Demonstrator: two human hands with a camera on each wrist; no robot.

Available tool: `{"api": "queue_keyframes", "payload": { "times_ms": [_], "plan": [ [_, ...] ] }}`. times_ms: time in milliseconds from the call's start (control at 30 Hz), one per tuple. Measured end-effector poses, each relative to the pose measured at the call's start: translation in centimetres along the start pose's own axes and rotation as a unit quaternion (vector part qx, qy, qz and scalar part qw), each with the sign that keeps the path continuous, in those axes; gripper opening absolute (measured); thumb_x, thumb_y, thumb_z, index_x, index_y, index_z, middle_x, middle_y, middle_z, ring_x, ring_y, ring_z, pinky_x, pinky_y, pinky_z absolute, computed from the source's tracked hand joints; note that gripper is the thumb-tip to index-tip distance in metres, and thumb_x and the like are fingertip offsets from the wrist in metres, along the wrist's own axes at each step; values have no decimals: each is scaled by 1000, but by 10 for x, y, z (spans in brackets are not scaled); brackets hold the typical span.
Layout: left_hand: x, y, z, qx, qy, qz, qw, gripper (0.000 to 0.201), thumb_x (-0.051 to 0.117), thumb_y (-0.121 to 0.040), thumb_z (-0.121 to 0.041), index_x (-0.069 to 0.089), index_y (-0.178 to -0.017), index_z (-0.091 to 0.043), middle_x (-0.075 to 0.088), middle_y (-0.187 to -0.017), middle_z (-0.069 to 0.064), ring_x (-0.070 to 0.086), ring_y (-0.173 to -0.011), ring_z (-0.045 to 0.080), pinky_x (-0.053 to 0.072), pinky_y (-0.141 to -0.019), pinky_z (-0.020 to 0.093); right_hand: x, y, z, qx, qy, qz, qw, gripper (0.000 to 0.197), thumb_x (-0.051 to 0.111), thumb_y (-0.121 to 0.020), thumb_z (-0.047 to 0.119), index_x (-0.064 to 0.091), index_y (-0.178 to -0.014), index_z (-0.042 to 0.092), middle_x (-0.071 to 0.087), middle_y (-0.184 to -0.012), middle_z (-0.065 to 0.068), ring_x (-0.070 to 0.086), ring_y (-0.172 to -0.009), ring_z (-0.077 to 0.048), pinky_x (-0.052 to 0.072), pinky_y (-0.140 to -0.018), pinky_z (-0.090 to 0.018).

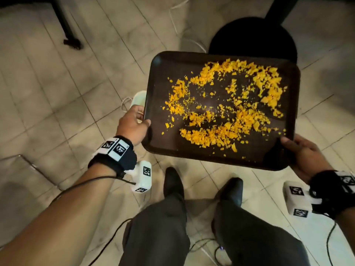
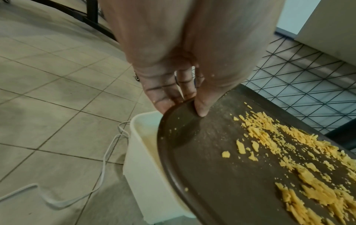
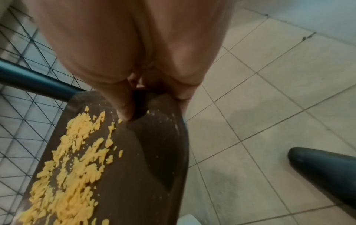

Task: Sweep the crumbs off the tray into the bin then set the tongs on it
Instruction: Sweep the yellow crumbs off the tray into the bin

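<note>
I hold a dark brown tray [image 1: 159, 150] [image 2: 221, 175] [image 3: 150, 152] above the tiled floor, strewn with yellow crumbs [image 1: 226, 104] [image 2: 300, 167] [image 3: 73, 159]. My left hand [image 1: 134, 121] [image 2: 185, 97] grips its near-left edge, thumb on top and fingers underneath. My right hand [image 1: 299, 152] [image 3: 134, 106] grips the near-right corner the same way. A white bin [image 1: 139, 98] [image 2: 146, 159] stands on the floor under the tray's left edge, mostly hidden by it. No tongs are in view.
A black round stool [image 1: 253, 37] stands just beyond the tray. My black shoes [image 1: 173, 181] [image 3: 323, 170] are below it. White cables [image 2: 108, 152] trail on the floor by the bin. A black furniture leg [image 1: 67, 29] is at far left, and a wire grid panel [image 2: 300, 91] lies behind.
</note>
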State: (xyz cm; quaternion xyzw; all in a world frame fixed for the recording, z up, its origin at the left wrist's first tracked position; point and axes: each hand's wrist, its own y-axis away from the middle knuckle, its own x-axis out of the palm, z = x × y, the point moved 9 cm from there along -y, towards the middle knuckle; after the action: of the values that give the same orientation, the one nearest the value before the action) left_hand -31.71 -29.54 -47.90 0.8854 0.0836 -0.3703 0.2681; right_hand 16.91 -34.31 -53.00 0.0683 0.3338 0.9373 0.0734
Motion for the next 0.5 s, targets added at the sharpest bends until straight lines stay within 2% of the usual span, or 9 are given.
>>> {"api": "queue_keyframes", "payload": {
  "times_ms": [100, 233, 333, 400, 500],
  "plan": [
    [11, -12, -2, 15, 11, -7, 1000, 26, 67, -85, -17, 61, -109, -25, 61, -89, -11, 61, -92, 18, 48, -88, 31, -4, -15, -6, -22, -34, -7, 999, 32, 42, -102, 8, 57, -129, 4, 71, -116, -10, 70, -101, -21, 58, -77, -28],
    [22, -13, -8, 38, 19, -16, 999, 27, 69, -85, -16, 63, -111, -22, 60, -90, -10, 61, -92, 20, 48, -86, 30, -7, -17, -13, -28, -93, -31, 995, 35, 41, -103, 15, 53, -136, 10, 71, -117, -8, 70, -102, -22, 59, -73, -32],
    [27, -8, -11, 44, 3, -24, 999, 28, 70, -86, -15, 64, -113, -18, 60, -92, -6, 61, -94, 22, 46, -87, 29, -7, -10, -16, -39, -120, -54, 991, 35, 40, -104, 18, 54, -135, 10, 75, -106, -3, 73, -92, -19, 60, -67, -30],
    [33, -6, -8, 25, -9, -13, 1000, 30, 69, -86, -14, 63, -116, -16, 63, -99, -1, 60, -96, 22, 46, -90, 30, -9, -4, -18, -44, -123, -79, 988, 34, 40, -104, 19, 55, -133, 9, 77, -99, -3, 74, -85, -18, 59, -63, -30],
    [40, -12, -18, 32, -60, -4, 998, 38, 67, -89, -22, 59, -126, -19, 62, -123, 5, 59, -108, 24, 43, -101, 34, -12, -3, -17, -50, -119, -114, 985, 25, 42, -104, 20, 62, -118, 14, 77, -94, -6, 74, -74, -18, 58, -56, -29]
  ]
}}
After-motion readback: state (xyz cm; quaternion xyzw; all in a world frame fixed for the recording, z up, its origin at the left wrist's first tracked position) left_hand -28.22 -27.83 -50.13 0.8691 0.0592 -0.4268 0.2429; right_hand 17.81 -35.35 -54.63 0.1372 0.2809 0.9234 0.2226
